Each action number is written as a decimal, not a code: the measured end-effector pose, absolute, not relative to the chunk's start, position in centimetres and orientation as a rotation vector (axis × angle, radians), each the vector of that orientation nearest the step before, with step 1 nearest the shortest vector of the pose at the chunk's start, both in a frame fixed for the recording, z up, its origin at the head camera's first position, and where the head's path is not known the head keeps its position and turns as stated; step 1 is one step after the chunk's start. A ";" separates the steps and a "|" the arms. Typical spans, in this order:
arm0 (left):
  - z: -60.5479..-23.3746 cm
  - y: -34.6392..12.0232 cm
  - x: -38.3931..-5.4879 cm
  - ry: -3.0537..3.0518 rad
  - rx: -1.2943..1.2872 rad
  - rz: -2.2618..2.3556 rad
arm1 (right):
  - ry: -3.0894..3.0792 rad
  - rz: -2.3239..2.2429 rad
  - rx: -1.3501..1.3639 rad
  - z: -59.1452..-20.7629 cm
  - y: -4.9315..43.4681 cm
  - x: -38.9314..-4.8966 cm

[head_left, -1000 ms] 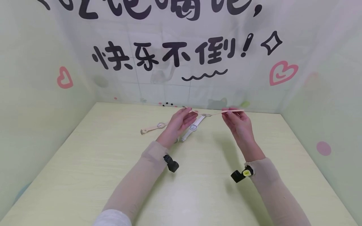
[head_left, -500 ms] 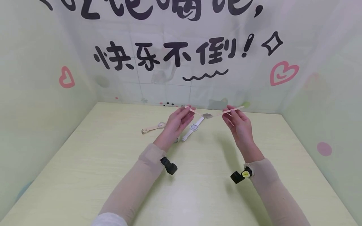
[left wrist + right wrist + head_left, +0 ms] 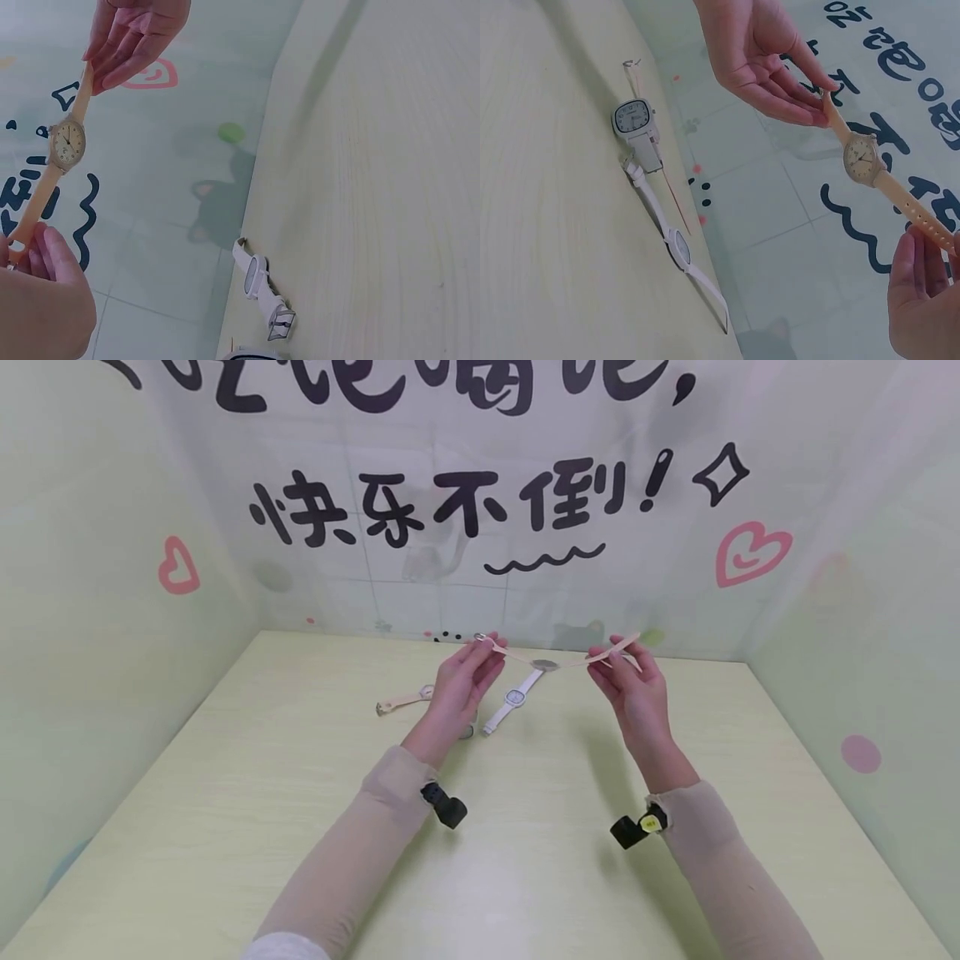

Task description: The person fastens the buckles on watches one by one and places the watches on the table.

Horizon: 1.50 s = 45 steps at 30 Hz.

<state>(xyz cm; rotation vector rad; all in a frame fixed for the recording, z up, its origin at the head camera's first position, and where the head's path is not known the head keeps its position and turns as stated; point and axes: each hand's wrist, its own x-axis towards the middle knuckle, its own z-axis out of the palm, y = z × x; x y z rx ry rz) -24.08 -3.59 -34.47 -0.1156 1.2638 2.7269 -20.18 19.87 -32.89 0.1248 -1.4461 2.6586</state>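
Left hand [image 3: 459, 683] 9 o'clock, right hand [image 3: 633, 685] 3, I pinch the wristwatch [image 3: 68, 145] by its strap [image 3: 36, 204]: likely light, bendy, safest grip.

The head view looks forward and down from farthest back, over the table [image 3: 525, 877] and wall [image 3: 442, 606]; both wrist views face the wall from nearer, rolled opposite ways — all three share the held watch [image 3: 67, 145].
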 end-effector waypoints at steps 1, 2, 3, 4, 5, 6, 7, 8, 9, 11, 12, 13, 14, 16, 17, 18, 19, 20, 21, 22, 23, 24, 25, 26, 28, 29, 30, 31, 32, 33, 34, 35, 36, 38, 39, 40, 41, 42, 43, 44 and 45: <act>-34.5 -3.6 -24.1 1.260 -0.114 2.736 | -1.454 2.651 0.131 -32.9 19.8 -20.2; -34.5 -3.7 -24.1 1.257 -0.112 2.744 | -1.461 2.644 0.135 -33.0 19.8 -20.2; -34.5 -3.7 -24.1 1.254 -0.113 2.752 | -1.469 2.639 0.137 -33.0 19.8 -20.2; -34.4 -3.7 -24.1 1.249 -0.115 2.759 | -1.477 2.633 0.140 -33.0 19.8 -20.2; -34.4 -3.8 -24.1 1.252 -0.116 2.762 | -1.488 2.626 0.140 -33.1 19.8 -20.2; -34.4 -3.8 -24.0 1.253 -0.115 2.766 | -1.507 2.611 0.134 -33.1 19.7 -20.2; -34.3 -3.8 -24.0 1.252 -0.114 2.769 | -1.514 2.608 0.132 -33.1 19.7 -20.3; -34.3 -3.9 -23.9 1.255 -0.113 2.770 | -1.518 2.605 0.130 -33.1 19.7 -20.3; -34.2 -3.9 -23.9 1.254 -0.115 2.772 | -1.523 2.601 0.128 -33.2 19.7 -20.3; -34.1 -3.9 -23.8 1.265 -0.099 2.771 | -1.530 2.594 0.125 -33.2 19.7 -20.3; -34.1 -4.0 -23.8 1.266 -0.088 2.772 | -1.533 2.591 0.125 -33.2 19.7 -20.3; -34.1 -4.0 -23.7 1.271 -0.077 2.773 | -1.534 2.590 0.126 -33.1 19.6 -20.3; -34.0 -4.0 -23.7 1.281 -0.068 2.773 | -1.539 2.586 0.127 -33.1 19.6 -20.3; -34.0 -4.1 -23.6 1.294 -0.045 2.775 | -1.549 2.581 0.129 -33.1 19.5 -20.3; -34.0 -4.1 -23.5 1.301 -0.037 2.775 | -1.555 2.578 0.131 -33.2 19.5 -20.3; -33.9 -4.1 -23.5 1.311 -0.030 2.776 | -1.559 2.578 0.133 -33.2 19.4 -20.3; -33.9 -4.1 -23.5 1.324 -0.025 2.776 | -1.564 2.576 0.134 -33.2 19.4 -20.3; -33.9 -4.1 -23.4 1.340 -0.017 2.776 | -1.572 2.570 0.136 -33.2 19.4 -20.4; -33.9 -4.2 -23.4 1.351 -0.010 2.777 | -1.575 2.569 0.138 -33.2 19.4 -20.4; -33.9 -4.2 -23.4 1.367 -0.001 2.777 | -1.582 2.564 0.140 -33.2 19.3 -20.4; -33.9 -4.2 -23.4 1.381 0.006 2.777 | -1.585 2.561 0.143 -33.2 19.3 -20.4; -33.9 -4.2 -23.4 1.396 0.015 2.777 | -1.588 2.561 0.143 -33.2 19.3 -20.4; -33.8 -4.3 -23.4 1.412 0.023 2.776 | -1.597 2.553 0.143 -33.2 19.3 -20.4; -33.8 -4.3 -23.4 1.429 0.031 2.772 | -1.604 2.548 0.145 -33.2 19.2 -20.4; -33.8 -4.4 -23.4 1.463 0.042 2.763 | -1.621 2.536 0.147 -33.2 19.2 -20.5; -33.7 -4.4 -23.4 1.478 0.046 2.757 | -1.630 2.529 0.146 -33.2 19.1 -20.5; -33.7 -4.5 -23.4 1.493 0.052 2.749 | -1.638 2.524 0.143 -33.2 19.1 -20.5; -33.7 -4.6 -23.4 1.510 0.056 2.741 | -1.648 2.515 0.146 -33.2 19.1 -20.6; -33.7 -4.6 -23.3 1.525 0.058 2.734 | -1.655 2.509 0.147 -33.2 19.0 -20.6; -33.6 -4.7 -23.3 1.536 0.060 2.727 | -1.664 2.501 0.147 -33.2 19.0 -20.6; -33.6 -4.7 -23.3 1.548 0.062 2.721 | -1.673 2.494 0.146 -33.2 18.9 -20.7; -33.6 -4.8 -23.3 1.561 0.063 2.712 | -1.677 2.490 0.145 -33.2 18.9 -20.7; -33.6 -4.8 -23.3 1.574 0.064 2.705 | -1.677 2.492 0.148 -33.2 18.8 -20.7; -33.6 -4.9 -23.3 1.596 0.062 2.693 | -1.682 2.491 0.152 -33.3 18.8 -20.8; -33.6 -4.9 -23.3 1.610 0.063 2.685 | -1.686 2.488 0.157 -33.3 18.8 -20.8; -33.6 -4.9 -23.3 1.627 0.064 2.676 | -1.692 2.484 0.162 -33.4 18.7 -20.9; -33.6 -4.9 -23.4 1.643 0.066 2.667 | -1.696 2.480 0.171 -33.4 18.7 -20.9; -33.6 -4.9 -23.4 1.657 0.069 2.657 | -1.706 2.470 0.182 -33.5 18.7 -21.0; -33.6 -5.0 -23.4 1.670 0.071 2.647 | -1.723 2.451 0.194 -33.5 18.6 -21.0; -33.6 -5.0 -23.4 1.687 0.072 2.634 | -1.739 2.435 0.210 -33.5 18.6 -21.0; -33.6 -5.0 -23.4 1.702 0.073 2.623 | -1.765 2.409 0.221 -33.5 18.5 -21.0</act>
